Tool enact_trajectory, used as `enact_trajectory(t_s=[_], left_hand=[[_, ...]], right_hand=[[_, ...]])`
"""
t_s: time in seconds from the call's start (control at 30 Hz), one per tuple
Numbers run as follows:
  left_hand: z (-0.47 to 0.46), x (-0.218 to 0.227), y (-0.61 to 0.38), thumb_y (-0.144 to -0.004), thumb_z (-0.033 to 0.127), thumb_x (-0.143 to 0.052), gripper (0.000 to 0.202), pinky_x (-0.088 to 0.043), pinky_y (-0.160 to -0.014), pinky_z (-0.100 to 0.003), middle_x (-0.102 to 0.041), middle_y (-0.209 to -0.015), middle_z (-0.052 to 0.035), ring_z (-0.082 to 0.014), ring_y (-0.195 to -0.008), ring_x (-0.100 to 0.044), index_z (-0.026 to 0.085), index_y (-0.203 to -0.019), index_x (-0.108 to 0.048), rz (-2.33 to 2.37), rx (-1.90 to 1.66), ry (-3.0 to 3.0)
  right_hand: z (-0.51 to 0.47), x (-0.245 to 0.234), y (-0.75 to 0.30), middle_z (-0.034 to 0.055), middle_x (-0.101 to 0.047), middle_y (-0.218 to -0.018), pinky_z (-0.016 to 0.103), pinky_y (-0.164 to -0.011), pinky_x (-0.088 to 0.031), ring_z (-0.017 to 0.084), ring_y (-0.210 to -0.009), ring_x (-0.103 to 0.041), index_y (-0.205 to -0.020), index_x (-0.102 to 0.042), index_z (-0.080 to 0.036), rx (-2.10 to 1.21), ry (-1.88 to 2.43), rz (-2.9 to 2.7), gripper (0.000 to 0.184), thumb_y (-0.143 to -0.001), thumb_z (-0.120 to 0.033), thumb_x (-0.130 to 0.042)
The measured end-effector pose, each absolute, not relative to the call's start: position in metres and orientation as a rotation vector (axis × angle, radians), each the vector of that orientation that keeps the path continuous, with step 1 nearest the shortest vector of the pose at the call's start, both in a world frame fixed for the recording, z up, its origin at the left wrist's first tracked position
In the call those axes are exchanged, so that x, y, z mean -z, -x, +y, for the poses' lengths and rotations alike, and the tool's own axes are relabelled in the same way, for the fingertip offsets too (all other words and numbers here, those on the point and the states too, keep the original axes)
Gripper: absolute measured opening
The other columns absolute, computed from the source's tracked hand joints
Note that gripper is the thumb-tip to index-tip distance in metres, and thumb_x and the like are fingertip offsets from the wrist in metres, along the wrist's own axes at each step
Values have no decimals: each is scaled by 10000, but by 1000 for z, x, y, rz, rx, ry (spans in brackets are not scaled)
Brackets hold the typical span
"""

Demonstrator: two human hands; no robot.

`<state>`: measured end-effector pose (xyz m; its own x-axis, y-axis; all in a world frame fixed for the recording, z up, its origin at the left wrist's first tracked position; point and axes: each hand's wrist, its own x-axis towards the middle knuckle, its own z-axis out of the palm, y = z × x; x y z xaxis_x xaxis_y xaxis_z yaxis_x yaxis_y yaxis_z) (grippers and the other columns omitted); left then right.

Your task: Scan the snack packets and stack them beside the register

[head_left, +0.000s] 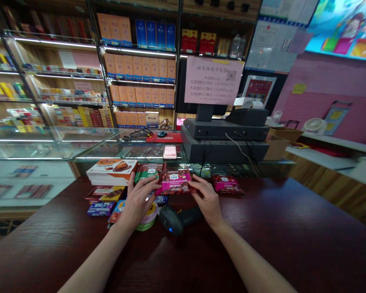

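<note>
A pink-and-brown packet of hazelnut chocolate (174, 182) is held level between both hands, its printed face toward me. My left hand (138, 201) pinches the packet's left end, and my right hand (206, 199) grips its right end. Below it a black barcode scanner (172, 219) lies on the dark wooden counter (262, 244), a small blue light showing on it. A similar pink packet (227, 184) rests to the right of my right hand. Behind my left hand is a green packet (147, 171), partly covered.
White-and-orange boxes (112, 171) are stacked at the left, with purple packs (100, 208) and a round green-edged container (148, 219) nearer me. Beyond the counter stand a glass display case (94, 148) and a cash register (224, 142) bearing a pink price sheet (213, 81).
</note>
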<state>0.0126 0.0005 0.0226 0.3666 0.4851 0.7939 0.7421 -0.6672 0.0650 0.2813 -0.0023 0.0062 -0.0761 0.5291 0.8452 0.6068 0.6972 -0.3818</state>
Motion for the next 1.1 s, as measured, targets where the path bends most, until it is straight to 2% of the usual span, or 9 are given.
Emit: enact_trajectory(t_s=[0.27,0.4,0.57,0.7,0.83,0.93,1.1], left_hand=[[-2,-26,-18,-978,258,-562,191,-156,-1250,-543,-754,-1134,-37,-179,-1075,-700,243,-1152,-641,-1109,1278,2227],[-4,-27,-21,-979,275,-568,173,-191,-1239,-540,-765,-1093,-25,-182,-1057,-706,246,-1128,-652,-1113,1316,2211],[-3,-28,-24,-971,291,-588,134,-236,-1222,-523,-775,-1035,-10,-183,-1025,-711,243,-1075,-658,-1131,1359,2171],[-1,-27,-23,-972,316,-586,119,-290,-1181,-504,-766,-1017,-11,-186,-987,-709,241,-1039,-650,-1193,1385,2127],[0,-24,-24,-979,334,-568,127,-318,-1149,-497,-756,-1006,-11,-194,-969,-700,243,-1036,-637,-1245,1396,2121],[0,-24,-27,-983,339,-559,133,-323,-1143,-495,-747,-1001,-15,-197,-963,-696,237,-1041,-621,-1258,1392,2121],[1,-25,-28,-991,338,-540,150,-337,-1134,-488,-741,-997,-31,-203,-974,-692,227,-1058,-614,-1249,1333,2106]], right_hand=[[-3,-5,-277,51,-779,-1034,416,-932,-509,242,-1099,-692,-1045,-738,-267,56,872,-1730,147,-942,-207,-653],[-2,-5,-275,56,-766,-1051,414,-925,-507,237,-1066,-684,-1021,-740,-267,2,925,-1680,115,-952,-254,-649],[-4,-9,-271,35,-748,-980,399,-894,-507,229,-991,-670,-975,-738,-273,-42,940,-1621,80,-935,-266,-669],[-7,-15,-266,29,-700,-911,369,-833,-515,217,-913,-641,-945,-732,-272,-55,903,-1590,60,-924,-261,-677],[-9,-19,-262,45,-650,-969,354,-837,-520,216,-942,-626,-936,-729,-267,-66,906,-1514,51,-913,-285,-686],[-8,-17,-260,48,-685,-1032,367,-897,-515,220,-988,-645,-971,-710,-265,-167,904,-1510,87,-937,-314,-648],[-4,-8,-261,18,-737,-947,352,-855,-514,219,-895,-667,-992,-693,-265,-279,1030,-1501,151,-940,-388,-625]])
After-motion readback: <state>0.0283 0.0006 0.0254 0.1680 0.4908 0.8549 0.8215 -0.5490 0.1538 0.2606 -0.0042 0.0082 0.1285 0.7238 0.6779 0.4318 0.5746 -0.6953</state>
